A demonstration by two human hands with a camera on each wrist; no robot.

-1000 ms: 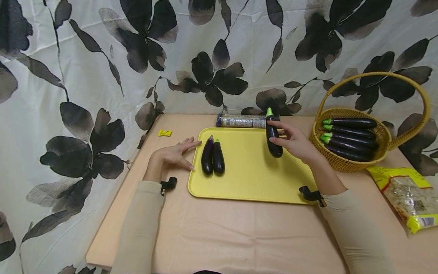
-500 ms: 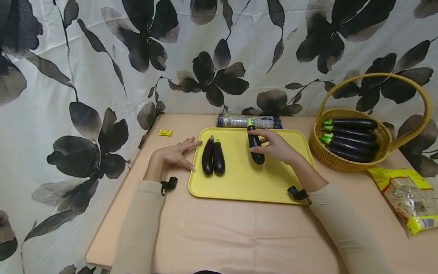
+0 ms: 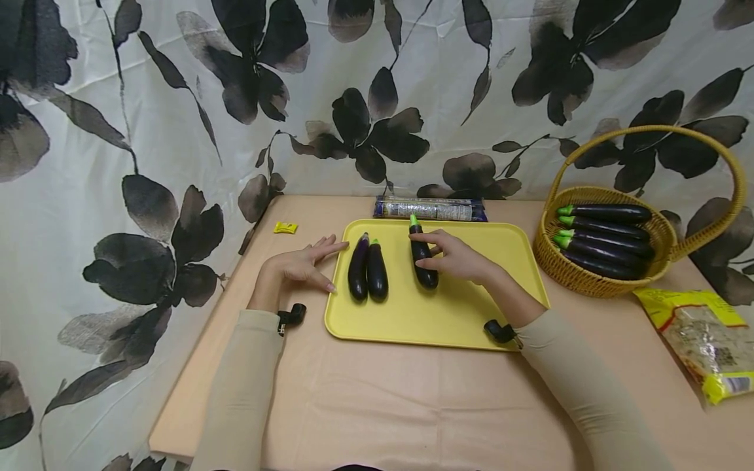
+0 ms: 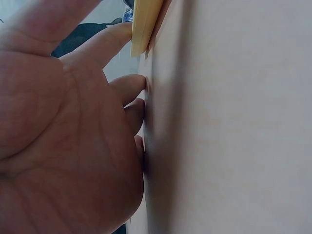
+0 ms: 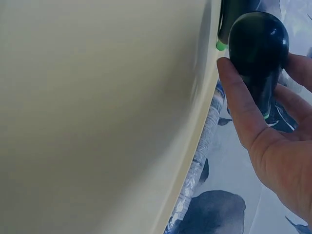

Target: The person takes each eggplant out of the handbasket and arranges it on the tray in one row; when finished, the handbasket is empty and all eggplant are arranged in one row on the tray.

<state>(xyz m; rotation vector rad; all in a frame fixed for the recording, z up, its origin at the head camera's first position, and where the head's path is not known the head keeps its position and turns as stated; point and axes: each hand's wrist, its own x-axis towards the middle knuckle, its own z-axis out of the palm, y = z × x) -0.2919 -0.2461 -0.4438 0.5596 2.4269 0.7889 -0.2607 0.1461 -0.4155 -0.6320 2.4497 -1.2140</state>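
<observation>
Between its thumb and fingers my right hand (image 3: 456, 256) holds a dark eggplant (image 3: 421, 255), green stem pointing away, over the middle of the yellow tray (image 3: 471, 314). The right wrist view shows this eggplant (image 5: 258, 46) gripped from the side, its rounded end towards the camera. On the tray's left part two more eggplants, one (image 3: 357, 268) and another (image 3: 377, 271), lie side by side. My left hand (image 3: 300, 267) rests with fingers spread at the tray's left edge. In the left wrist view the left hand (image 4: 73, 131) touches the tray's rim (image 4: 145, 24) with a fingertip.
A wicker basket (image 3: 589, 281) with a tall handle holds several eggplants (image 3: 607, 235) at the right. Before it lies a yellow and clear plastic bag (image 3: 701, 340). Behind the tray is a long printed packet (image 3: 430, 209). A small yellow wrapper (image 3: 285, 227) lies at the back left.
My right hand has carried the eggplant leftward across the tray, towards the two lying there, and slightly nearer to me. My left hand has stayed at the tray's edge.
</observation>
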